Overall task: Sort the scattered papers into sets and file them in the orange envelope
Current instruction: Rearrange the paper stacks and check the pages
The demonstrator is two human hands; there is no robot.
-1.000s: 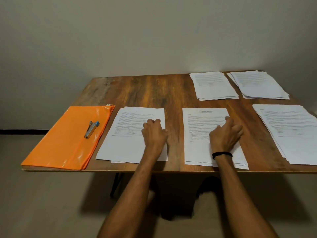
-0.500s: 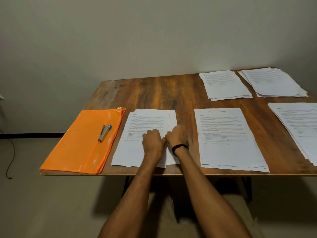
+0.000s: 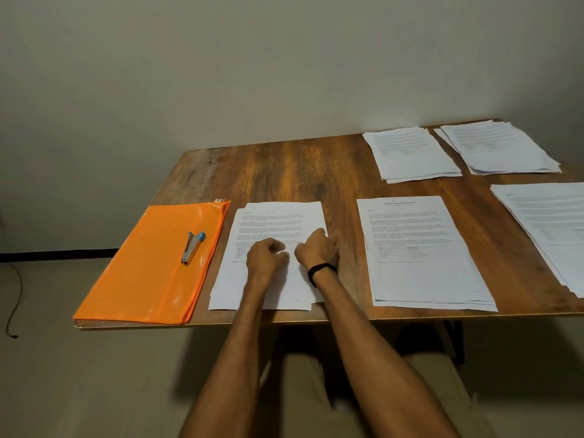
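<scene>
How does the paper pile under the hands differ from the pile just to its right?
Both the left hand and right hand rest, fingers curled, on the handled pile; the neighbour pile is untouched. The handled pile is uneven, sheets jutting at its left and near edges; the neighbour pile is squarer. The handled pile lies beside the orange envelope; the neighbour pile farther off. Both are white printed sheets flat on the table.

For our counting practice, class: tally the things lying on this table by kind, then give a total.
Paper stacks: 5
Orange envelope: 1
Stapler: 1
Total: 7
</scene>
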